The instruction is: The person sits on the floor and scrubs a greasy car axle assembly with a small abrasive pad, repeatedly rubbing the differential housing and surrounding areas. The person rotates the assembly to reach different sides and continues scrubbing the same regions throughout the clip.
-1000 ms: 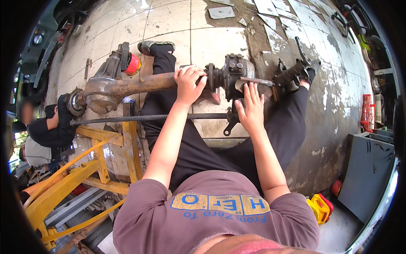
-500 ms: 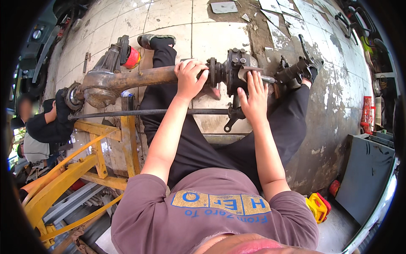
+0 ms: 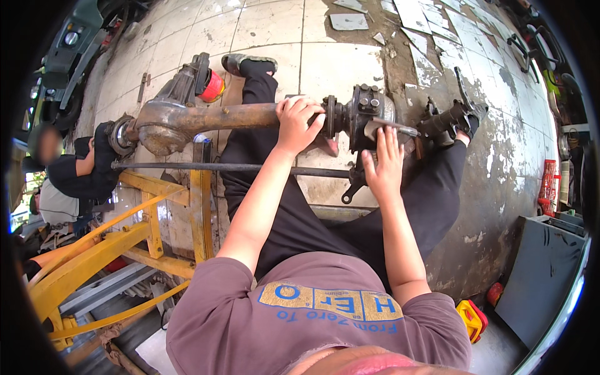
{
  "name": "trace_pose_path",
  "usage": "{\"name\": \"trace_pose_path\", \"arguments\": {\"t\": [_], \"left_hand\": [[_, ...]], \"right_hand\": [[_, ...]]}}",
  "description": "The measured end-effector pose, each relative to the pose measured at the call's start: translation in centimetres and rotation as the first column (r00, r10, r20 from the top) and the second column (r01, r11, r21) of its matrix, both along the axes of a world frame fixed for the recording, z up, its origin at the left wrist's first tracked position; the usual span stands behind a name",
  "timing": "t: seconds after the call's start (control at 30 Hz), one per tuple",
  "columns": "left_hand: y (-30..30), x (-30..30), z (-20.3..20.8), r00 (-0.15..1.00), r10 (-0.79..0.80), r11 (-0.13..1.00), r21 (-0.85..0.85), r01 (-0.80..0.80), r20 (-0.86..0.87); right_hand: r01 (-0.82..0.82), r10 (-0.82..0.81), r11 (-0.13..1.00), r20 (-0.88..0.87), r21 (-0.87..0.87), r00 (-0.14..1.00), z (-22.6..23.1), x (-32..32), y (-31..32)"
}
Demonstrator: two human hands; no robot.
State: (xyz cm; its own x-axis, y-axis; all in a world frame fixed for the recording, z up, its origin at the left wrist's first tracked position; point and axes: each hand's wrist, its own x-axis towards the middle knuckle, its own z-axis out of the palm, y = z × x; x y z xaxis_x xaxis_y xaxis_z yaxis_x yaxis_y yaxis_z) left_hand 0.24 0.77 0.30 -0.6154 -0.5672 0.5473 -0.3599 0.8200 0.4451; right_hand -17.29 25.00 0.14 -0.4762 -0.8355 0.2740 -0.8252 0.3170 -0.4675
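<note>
A long, rusty vehicle axle [image 3: 231,117] lies across in front of me, with a bulging differential housing at its left part. My left hand [image 3: 298,122] is curled over the axle tube just left of a bolted flange. At the axle's right end is a dark, greasy steering knuckle [image 3: 365,103] with bolts on top. My right hand [image 3: 384,164] lies against its near right side, fingers stretched out, by a curved metal plate [image 3: 373,129] and a short shaft. A thin tie rod [image 3: 250,167] runs along the near side, below the tube.
Between my feet and around them is a broken tile floor [image 3: 337,62]. A dark cylindrical part [image 3: 440,125] lies beside my right foot. A yellow metal frame [image 3: 201,212] stands at the left. Another person [image 3: 75,165] sits at the far left; a grey cabinet [image 3: 540,275] stands right.
The whole view has shifted, so the scene sits a little further right and lower. My right hand has slid slightly nearer on the knuckle; my left hand stays on the tube.
</note>
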Motion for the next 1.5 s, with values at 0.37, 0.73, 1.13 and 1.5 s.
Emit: {"name": "trace_pose_path", "arguments": {"t": [0.37,0.73,1.13,1.5], "left_hand": [[0.1,-0.2,-0.2,1.000,-0.002,0.999,0.033,0.002,-0.013],[-0.3,-0.4,-0.2,1.000,0.000,1.000,0.018,0.001,-0.030],[0.1,-0.2,-0.4,1.000,0.007,1.000,0.027,-0.006,-0.021],[0.3,0.0,-0.1,1.000,0.004,1.000,0.015,-0.004,-0.004]], "right_hand": [[0.000,0.000,1.000,-0.050,0.006,0.999,0.9,-0.4,-1.3],[-0.012,0.010,1.000,-0.071,-0.016,0.997,2.1,-1.2,-2.3],[-0.006,0.006,1.000,-0.036,0.009,0.999,1.9,-1.2,-1.5],[-0.005,0.005,1.000,0.008,-0.007,1.000,1.8,-0.9,-1.2]]}}
